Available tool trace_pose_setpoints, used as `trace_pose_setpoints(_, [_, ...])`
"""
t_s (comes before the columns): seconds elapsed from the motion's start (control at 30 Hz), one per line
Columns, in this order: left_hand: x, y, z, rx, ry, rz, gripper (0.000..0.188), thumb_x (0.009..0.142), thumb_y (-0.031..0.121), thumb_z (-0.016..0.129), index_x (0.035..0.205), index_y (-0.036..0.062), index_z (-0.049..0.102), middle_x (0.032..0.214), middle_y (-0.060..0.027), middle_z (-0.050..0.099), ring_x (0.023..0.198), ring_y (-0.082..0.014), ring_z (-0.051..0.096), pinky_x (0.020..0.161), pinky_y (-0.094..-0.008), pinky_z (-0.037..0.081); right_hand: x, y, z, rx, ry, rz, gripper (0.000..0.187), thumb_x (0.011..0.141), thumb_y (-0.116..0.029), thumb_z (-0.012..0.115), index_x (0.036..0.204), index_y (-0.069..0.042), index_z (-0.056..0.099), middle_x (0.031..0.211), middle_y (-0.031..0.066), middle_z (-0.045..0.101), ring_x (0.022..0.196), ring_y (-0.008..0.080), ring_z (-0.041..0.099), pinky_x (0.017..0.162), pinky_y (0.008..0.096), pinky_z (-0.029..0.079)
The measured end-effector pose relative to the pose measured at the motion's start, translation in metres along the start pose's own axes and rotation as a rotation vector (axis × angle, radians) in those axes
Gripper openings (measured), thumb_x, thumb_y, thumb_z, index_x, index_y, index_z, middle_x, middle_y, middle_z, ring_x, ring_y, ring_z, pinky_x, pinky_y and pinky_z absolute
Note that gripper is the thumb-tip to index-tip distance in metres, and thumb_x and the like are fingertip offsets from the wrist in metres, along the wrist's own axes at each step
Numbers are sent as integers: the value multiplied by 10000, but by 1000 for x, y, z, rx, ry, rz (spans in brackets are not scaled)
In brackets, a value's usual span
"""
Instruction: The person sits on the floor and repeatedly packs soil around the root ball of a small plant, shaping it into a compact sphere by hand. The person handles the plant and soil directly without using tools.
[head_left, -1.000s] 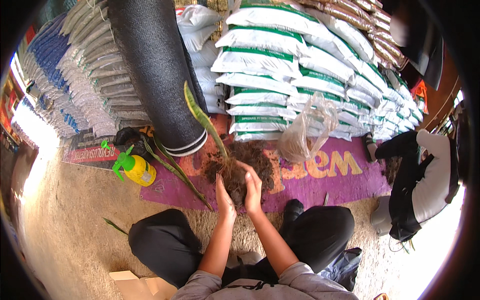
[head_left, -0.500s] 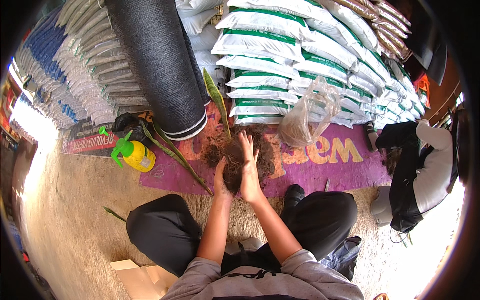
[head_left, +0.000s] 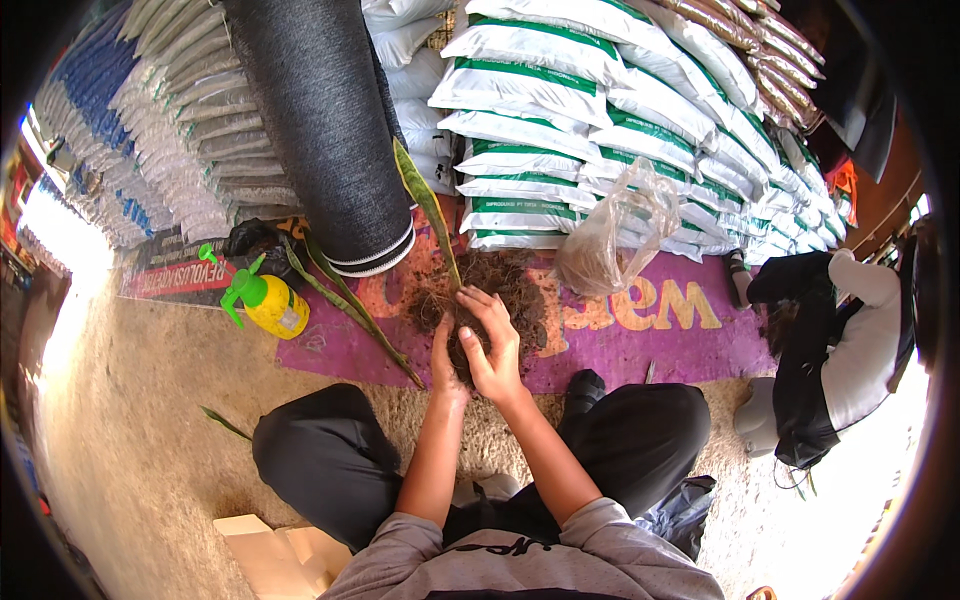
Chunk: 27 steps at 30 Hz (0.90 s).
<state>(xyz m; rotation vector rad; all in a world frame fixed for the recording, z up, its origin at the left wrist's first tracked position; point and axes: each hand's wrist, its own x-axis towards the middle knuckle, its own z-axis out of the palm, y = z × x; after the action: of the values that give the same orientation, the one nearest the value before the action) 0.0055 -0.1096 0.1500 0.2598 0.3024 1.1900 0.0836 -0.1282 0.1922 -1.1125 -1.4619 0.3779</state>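
A ball of dark soil and roots (head_left: 461,349) sits between my two hands in front of me. From its top rises a tall, yellow-edged green snake plant leaf (head_left: 425,198), leaning left. My left hand (head_left: 444,358) cups the near left side of the ball. Curved over its right side and top is my right hand (head_left: 492,345), fingers bent near the base of the leaf. Loose dark soil and roots (head_left: 505,285) lie just beyond, on a purple printed banner (head_left: 640,345). The underside of the ball is hidden.
To the left stand a yellow spray bottle (head_left: 275,308) with a green head and more snake plant leaves (head_left: 350,305). A black roll (head_left: 325,130) leans behind. A clear plastic bag (head_left: 612,240) stands before stacked white sacks (head_left: 525,90). Another person (head_left: 860,340) sits at right.
My right hand has gone from stretched fingers to fingers bent over the root ball. The leaf now tilts further left.
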Motion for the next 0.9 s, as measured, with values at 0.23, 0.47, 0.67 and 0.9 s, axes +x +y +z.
trace_pose_setpoints(0.23, [4,4,-12,-200,-257,-8,474,932,373,408,1257,29,438,1258,-111,479,1133,-206,479,982,-368,368,-2,-7,5,-47,-23,-43,345,880,-242,479,1135,-25,561,1171,154,552,1175,326,473,1069,514,149])
trace_pose_setpoints(0.47, [5,12,-2,25,-14,-23,408,938,335,415,1181,22,511,1114,-115,588,976,-222,590,880,-355,466,1,-10,-2,-21,37,41,538,915,-403,372,1304,-35,426,1354,152,423,1328,312,295,1076,534,-9])
trace_pose_setpoints(0.67, [11,-6,-31,203,116,88,418,925,281,451,1228,-7,459,1229,-140,507,1077,-229,531,917,-364,440,9,-15,5,-283,-70,76,687,908,-506,299,1404,-32,274,1439,201,263,1359,376,177,1068,561,23])
trace_pose_setpoints(0.9, [6,-3,-12,41,-27,20,430,893,259,491,1237,2,461,1243,-141,515,1084,-257,541,941,-379,430,10,-8,9,-225,-19,93,663,910,-475,331,1409,-45,261,1453,193,237,1365,379,149,1062,581,10])
